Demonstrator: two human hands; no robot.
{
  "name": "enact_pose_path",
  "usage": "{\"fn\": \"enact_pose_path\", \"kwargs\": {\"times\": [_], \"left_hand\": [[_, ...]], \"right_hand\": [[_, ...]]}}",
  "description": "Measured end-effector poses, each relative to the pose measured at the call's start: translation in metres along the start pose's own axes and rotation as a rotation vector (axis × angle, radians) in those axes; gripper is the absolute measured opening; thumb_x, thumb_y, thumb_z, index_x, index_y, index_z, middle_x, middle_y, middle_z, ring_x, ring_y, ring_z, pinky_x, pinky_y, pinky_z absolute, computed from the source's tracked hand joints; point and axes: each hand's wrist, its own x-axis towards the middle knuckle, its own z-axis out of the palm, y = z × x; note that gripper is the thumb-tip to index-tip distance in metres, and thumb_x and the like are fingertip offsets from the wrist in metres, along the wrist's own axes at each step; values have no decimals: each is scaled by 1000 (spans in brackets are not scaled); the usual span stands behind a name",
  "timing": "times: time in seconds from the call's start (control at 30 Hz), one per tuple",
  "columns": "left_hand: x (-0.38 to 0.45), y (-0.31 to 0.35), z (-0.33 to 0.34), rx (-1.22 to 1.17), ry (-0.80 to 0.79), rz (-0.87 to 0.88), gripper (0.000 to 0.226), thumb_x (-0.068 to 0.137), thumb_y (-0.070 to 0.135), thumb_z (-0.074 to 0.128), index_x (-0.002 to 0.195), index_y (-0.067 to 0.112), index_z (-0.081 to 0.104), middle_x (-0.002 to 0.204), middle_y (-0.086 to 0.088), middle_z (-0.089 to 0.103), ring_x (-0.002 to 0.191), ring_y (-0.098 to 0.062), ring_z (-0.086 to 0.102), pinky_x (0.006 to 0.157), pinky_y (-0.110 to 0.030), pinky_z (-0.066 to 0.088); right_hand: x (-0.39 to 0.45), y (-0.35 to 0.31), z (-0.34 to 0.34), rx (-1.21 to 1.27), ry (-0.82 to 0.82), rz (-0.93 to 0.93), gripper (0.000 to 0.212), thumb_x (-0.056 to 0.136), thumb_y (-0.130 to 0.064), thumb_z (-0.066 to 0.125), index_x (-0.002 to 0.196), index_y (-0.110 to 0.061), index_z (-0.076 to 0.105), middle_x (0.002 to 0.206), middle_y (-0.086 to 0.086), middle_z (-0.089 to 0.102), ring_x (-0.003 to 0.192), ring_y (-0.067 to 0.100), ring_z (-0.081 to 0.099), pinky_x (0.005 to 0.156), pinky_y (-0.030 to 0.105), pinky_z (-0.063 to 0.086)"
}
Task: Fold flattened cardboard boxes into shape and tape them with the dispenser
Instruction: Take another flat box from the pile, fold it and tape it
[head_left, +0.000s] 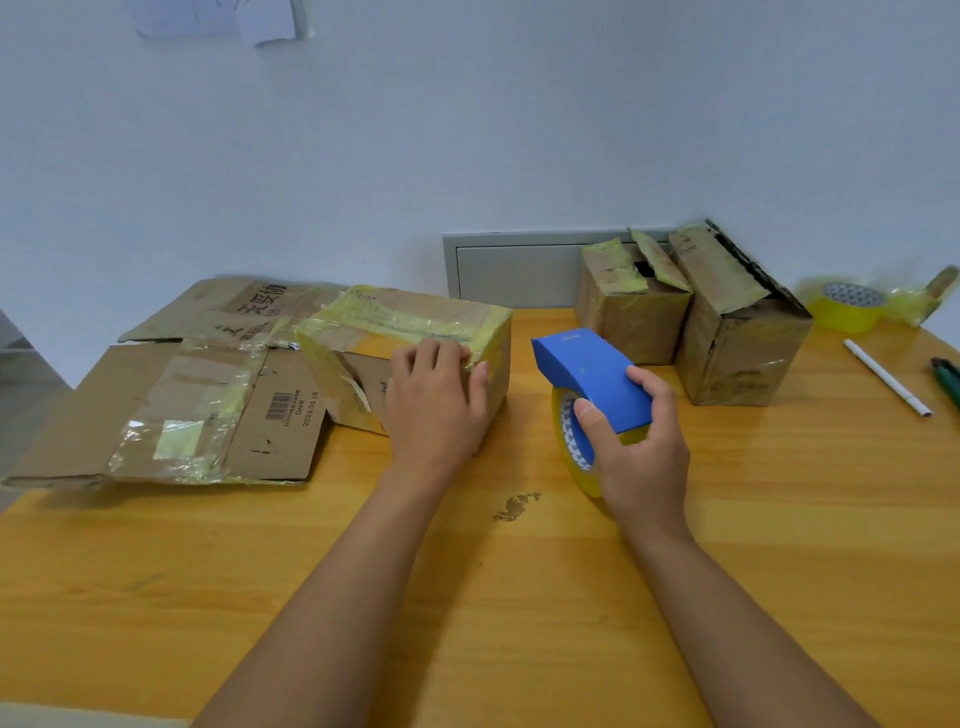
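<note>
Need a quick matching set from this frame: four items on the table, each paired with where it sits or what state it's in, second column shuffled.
Items:
1. tape dispenser
2. taped box
3. flattened cardboard
4. white pen

States or places:
A. lying flat at the table's left
B. gripped by the right hand
C. lying loose at the far right
D. left hand resting on its near top edge

Pairs: 1-B, 2-D, 3-A, 4-C
</note>
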Motion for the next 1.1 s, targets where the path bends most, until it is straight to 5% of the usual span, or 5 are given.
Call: {"fn": "enact_pose_path", "kwargs": {"times": [0.27,0.5,0.77,1.0,1.1], "left_hand": [[11,-20,-11,-47,-97,55,18,96,21,61,111,11,64,117,-6,64,114,-26,54,83,-33,41],[24,-65,-38,-23,-203,-11,42,99,9,54,138,23,54,158,-6,34,146,-32,28,117,-52,28],[26,-65,-27,-1,-148,57,33,94,23,66,126,23,62,136,-5,52,111,-39,53,89,-46,48],[25,-64,-18,-29,-156,12,30,97,27,60,127,30,57,137,2,46,115,-34,49,86,-44,48],[27,-58,-18,-6,-176,-3,30,98,30,58,128,31,56,139,2,43,116,-32,46,78,-38,44]], "right_hand": [[0,2,0,44,30,32,56,80,-52,71,129,-37,49,120,-27,50,112,7,54,91,39,53],[0,2,2,49,31,42,56,77,-55,69,127,-39,50,120,-30,49,112,7,54,91,40,53],[-2,1,1,29,17,41,58,78,-54,69,130,-37,50,120,-25,50,112,10,55,90,44,53],[0,-4,-2,-140,-42,-99,53,86,-46,73,132,-27,53,116,-11,51,100,8,49,77,32,46],[7,-10,-8,-291,-72,-147,53,88,-56,56,133,-27,54,104,-6,51,86,14,48,63,29,38]]}}
